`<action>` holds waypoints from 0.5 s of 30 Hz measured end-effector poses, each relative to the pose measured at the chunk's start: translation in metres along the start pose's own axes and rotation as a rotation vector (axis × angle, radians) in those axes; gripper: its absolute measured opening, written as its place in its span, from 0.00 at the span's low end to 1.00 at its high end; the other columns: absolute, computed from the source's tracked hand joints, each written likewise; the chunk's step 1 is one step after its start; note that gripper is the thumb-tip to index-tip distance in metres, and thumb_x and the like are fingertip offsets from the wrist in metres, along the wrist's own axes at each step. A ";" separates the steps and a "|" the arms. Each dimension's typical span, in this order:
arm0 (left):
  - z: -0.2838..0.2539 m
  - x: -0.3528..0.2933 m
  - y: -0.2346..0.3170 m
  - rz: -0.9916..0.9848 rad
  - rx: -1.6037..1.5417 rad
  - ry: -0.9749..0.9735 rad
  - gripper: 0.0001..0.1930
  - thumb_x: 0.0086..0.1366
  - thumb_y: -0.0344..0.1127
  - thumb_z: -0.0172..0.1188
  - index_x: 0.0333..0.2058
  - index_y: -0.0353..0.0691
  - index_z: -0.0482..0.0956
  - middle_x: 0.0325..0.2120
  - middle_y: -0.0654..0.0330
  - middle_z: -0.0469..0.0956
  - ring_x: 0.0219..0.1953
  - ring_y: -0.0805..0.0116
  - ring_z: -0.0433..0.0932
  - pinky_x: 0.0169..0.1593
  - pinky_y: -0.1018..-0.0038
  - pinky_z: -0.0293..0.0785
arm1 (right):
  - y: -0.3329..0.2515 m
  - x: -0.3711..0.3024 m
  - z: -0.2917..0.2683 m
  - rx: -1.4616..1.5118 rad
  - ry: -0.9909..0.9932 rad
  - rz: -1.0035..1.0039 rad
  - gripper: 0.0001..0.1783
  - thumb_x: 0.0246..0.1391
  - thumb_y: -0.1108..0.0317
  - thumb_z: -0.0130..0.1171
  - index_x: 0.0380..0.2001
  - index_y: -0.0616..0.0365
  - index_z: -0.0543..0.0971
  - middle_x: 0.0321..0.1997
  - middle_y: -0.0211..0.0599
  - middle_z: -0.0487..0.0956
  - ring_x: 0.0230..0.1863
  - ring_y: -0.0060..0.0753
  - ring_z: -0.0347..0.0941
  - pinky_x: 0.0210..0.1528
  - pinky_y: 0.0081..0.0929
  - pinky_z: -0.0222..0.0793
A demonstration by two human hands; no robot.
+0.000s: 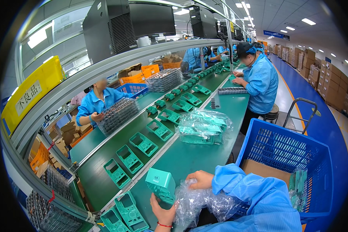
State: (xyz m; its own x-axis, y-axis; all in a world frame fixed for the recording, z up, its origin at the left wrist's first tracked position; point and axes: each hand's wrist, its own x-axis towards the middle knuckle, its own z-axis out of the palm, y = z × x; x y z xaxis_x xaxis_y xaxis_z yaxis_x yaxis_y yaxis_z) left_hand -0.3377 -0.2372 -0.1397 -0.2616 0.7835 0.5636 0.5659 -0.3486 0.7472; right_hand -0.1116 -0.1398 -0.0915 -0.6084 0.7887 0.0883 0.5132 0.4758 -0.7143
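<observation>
In my left hand [163,210], which has a red cord at the wrist, a green plastic housing [160,185] stands tilted up, its closed face toward me. My right hand [201,180] pinches a crumpled clear plastic bag [214,204] just to the right of that housing. The bag's edge reaches close to my left fingers; I cannot tell whether they touch it. Below and left of my left hand, two more green housings [130,210] lie at the bench's near edge. Further along the bench rests a clear bag of green housings [205,125].
A row of green housings [129,159] lies on the dark green conveyor [98,174]. To my right stands a blue crate [317,154] holding cardboard and bagged green parts. One co-worker [259,79] sits further up the bench; another [100,101] holds stacked trays across the conveyor.
</observation>
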 end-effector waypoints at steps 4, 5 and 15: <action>0.000 -0.001 -0.004 -0.003 0.007 0.002 0.52 0.33 0.45 0.76 0.54 0.24 0.58 0.44 0.49 0.67 0.44 0.58 0.69 0.44 0.68 0.68 | -0.003 0.000 0.000 -0.026 -0.018 0.008 0.23 0.42 0.59 0.61 0.41 0.61 0.76 0.36 0.49 0.78 0.38 0.45 0.76 0.43 0.34 0.68; -0.001 -0.001 -0.005 -0.002 0.008 0.001 0.52 0.33 0.45 0.76 0.54 0.24 0.58 0.44 0.49 0.67 0.44 0.58 0.69 0.44 0.68 0.68 | -0.005 0.000 -0.001 -0.026 -0.019 0.008 0.23 0.42 0.59 0.61 0.41 0.61 0.76 0.36 0.49 0.78 0.38 0.45 0.76 0.43 0.34 0.68; -0.003 -0.002 -0.001 -0.008 0.001 -0.004 0.52 0.33 0.45 0.76 0.55 0.25 0.58 0.45 0.48 0.67 0.45 0.58 0.69 0.45 0.67 0.68 | -0.005 -0.001 0.001 -0.024 -0.011 -0.002 0.23 0.42 0.59 0.60 0.42 0.62 0.75 0.36 0.49 0.78 0.38 0.45 0.76 0.43 0.34 0.68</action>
State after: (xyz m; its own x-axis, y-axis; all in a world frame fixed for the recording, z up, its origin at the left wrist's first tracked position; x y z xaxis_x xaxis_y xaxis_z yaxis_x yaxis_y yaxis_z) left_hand -0.3402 -0.2395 -0.1408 -0.2629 0.7886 0.5559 0.5647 -0.3414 0.7513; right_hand -0.1141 -0.1438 -0.0883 -0.6160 0.7835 0.0814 0.5263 0.4862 -0.6976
